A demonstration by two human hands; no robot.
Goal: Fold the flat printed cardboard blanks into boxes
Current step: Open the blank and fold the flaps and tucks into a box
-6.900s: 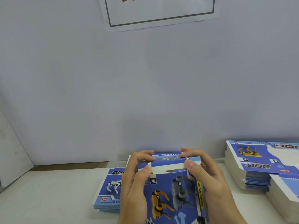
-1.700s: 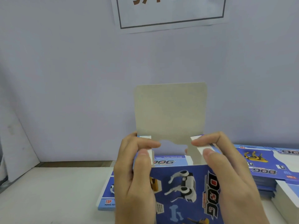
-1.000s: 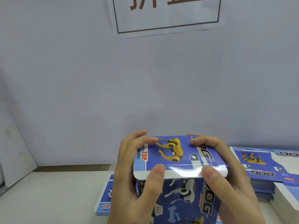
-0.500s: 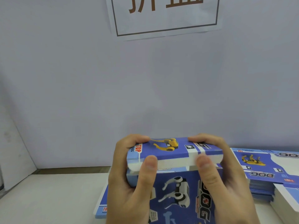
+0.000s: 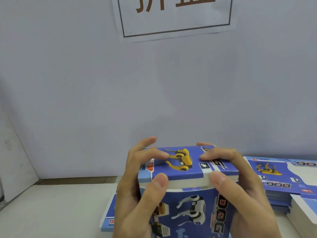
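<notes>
Blue cardboard box (image 5: 188, 208) | top flap down, inside hidden | left hand (image 5: 135, 189), right hand (image 5: 240, 191) grip it

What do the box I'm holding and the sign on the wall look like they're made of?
Box: thin printed cardboard, likely glossy-coated; the bare tuck-flap edge shows pale board. Sign: apparently plain matte paper, flat against the wall.

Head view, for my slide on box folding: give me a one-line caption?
Both hands, left and right, press the top flap shut on a printed box.
</notes>
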